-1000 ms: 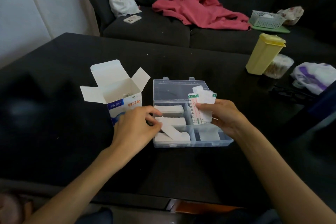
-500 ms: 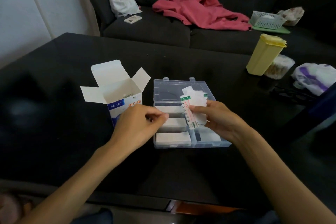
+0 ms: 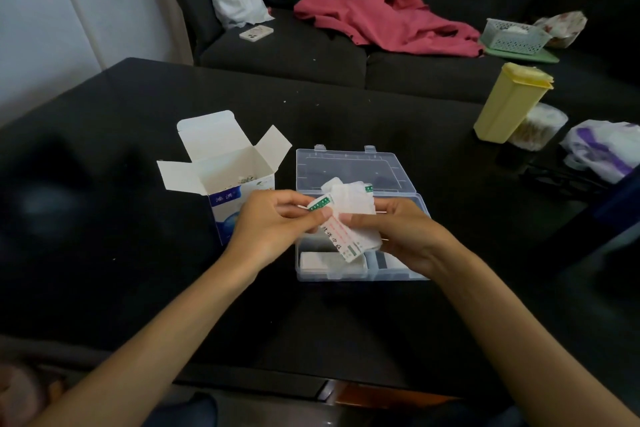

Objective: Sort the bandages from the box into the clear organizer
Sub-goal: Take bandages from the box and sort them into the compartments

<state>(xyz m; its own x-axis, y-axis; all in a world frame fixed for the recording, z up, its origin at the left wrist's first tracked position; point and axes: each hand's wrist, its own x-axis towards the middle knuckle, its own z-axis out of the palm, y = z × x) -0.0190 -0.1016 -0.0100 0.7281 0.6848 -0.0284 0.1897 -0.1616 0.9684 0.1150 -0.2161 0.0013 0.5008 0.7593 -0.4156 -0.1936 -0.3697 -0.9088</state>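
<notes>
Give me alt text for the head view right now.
Both hands hold a bunch of wrapped bandages above the open clear organizer: the right hand grips the bunch while the left hand pinches one strip. The opened bandage box stands just left of the organizer on a black table.

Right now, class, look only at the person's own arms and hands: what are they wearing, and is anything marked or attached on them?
Both forearms are bare up to the frame's lower edge, with no sleeves showing. The left hand and right hand wear no gloves. No rings, watch, bracelets or markings are visible on either hand or wrist, though the fingers are partly hidden.
</notes>
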